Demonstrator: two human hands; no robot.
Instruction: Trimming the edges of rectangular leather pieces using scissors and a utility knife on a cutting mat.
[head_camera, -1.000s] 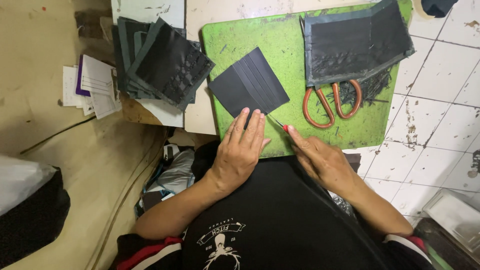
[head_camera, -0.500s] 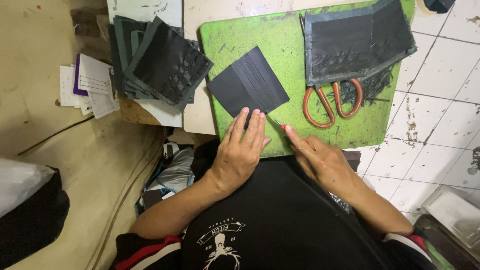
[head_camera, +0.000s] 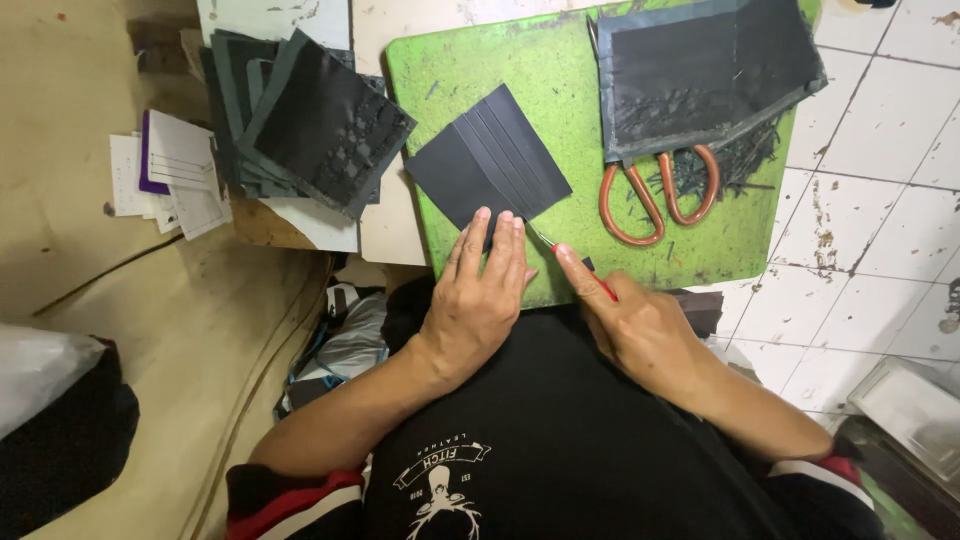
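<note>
- Since the earlier frames almost nothing has shifted: both hands remain at the near edge of the green cutting mat (head_camera: 560, 90), and the black sheet sits in the same spot.
- Left hand (head_camera: 478, 300) lies flat, palm down, fingers together and stretched out; its fingertips press on the near corner of the stack of black leather pieces (head_camera: 490, 165). It grips nothing.
- Right hand (head_camera: 640, 325) is closed around a slim knife (head_camera: 570, 262) with a red handle, forefinger laid along the top. The thin blade points up and to the left, its tip at the near edge of the black stack, just beside the left fingertips.
- That stack lies on the left half of the mat, turned like a diamond, with its long axis running from lower left to upper right. Parallel stepped edges across it show several overlapped layers.
- Orange-handled scissors (head_camera: 655, 195) lie on the mat to the right, handles toward the person, blades tucked under a large dark sheet (head_camera: 705, 70) with frayed scraps at its edge.
- Left of the mat, a heap of dark cut panels (head_camera: 300, 120) rests on the bench (head_camera: 385, 215).
- Farther left lie white paper cards (head_camera: 165, 175).
- White floor tiles (head_camera: 880, 200) show at the right.
</note>
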